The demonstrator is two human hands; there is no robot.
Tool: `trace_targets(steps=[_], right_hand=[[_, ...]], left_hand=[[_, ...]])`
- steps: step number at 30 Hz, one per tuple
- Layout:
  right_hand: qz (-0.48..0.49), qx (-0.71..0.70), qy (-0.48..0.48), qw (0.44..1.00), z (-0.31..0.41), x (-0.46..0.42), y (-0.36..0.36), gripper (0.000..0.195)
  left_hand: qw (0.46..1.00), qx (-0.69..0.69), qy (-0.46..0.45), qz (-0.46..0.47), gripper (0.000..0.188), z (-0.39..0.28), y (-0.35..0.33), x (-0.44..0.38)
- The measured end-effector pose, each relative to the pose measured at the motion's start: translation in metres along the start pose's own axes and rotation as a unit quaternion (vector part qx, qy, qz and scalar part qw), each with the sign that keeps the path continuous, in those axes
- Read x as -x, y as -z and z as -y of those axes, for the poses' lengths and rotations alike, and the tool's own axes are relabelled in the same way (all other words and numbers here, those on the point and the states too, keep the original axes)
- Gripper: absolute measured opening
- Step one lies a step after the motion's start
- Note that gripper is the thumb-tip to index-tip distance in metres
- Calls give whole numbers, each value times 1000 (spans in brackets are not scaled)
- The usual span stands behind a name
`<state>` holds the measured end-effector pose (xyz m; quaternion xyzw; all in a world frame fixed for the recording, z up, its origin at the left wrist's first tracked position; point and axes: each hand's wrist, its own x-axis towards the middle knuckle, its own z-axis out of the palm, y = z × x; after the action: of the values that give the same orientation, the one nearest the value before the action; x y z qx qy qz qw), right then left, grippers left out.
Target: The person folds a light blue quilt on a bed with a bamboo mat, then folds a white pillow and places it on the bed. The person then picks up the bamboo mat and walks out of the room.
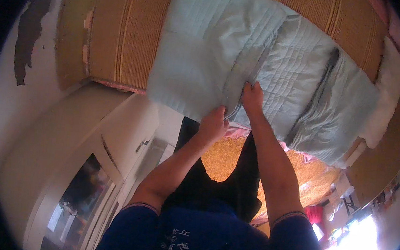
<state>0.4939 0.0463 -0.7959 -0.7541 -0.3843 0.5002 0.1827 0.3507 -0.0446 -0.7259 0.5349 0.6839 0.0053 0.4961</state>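
A pale blue-green quilt [190,64] lies partly folded across a bed covered with a brown striped mat [139,39]. My left hand [215,123] is closed on the quilt's near edge, at a fold. Slightly farther up and to the right, my right hand [253,95] grips the same fold with its fingers curled. Stitched rows and creases run over the quilt's right part, with a deep dark fold near its right end. The fingertips of both hands are partly hidden in the cloth.
A white door or cabinet with a handle [142,145] stands at the left. Golden textured fabric [222,155] with pink edging shows between and beside my dark-trousered legs. Whitish bedding [387,94] lies at the bed's right end. Bright light comes from the lower right.
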Motion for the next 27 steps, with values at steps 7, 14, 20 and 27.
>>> trace_targets(steps=[7, 14, 20, 27], right_hand=[[-52, 167, -14, 984, -3, -26, 23, 23], [-17, 85, 114, 990, 38, 9, 40, 22], [-44, 154, 49, 986, -3, -25, 47, 33], [-55, 100, 97, 989, 10, -47, 43, 44]], left_hand=[[999, 1, -41, -24, 35, -24, -32, -17], [997, 64, -26, 27, 39, -35, -12, -8], [994, 35, -99, 4, 40, -32, -37, -17], [993, 0, -116, -3, 41, -30, -46, -23]])
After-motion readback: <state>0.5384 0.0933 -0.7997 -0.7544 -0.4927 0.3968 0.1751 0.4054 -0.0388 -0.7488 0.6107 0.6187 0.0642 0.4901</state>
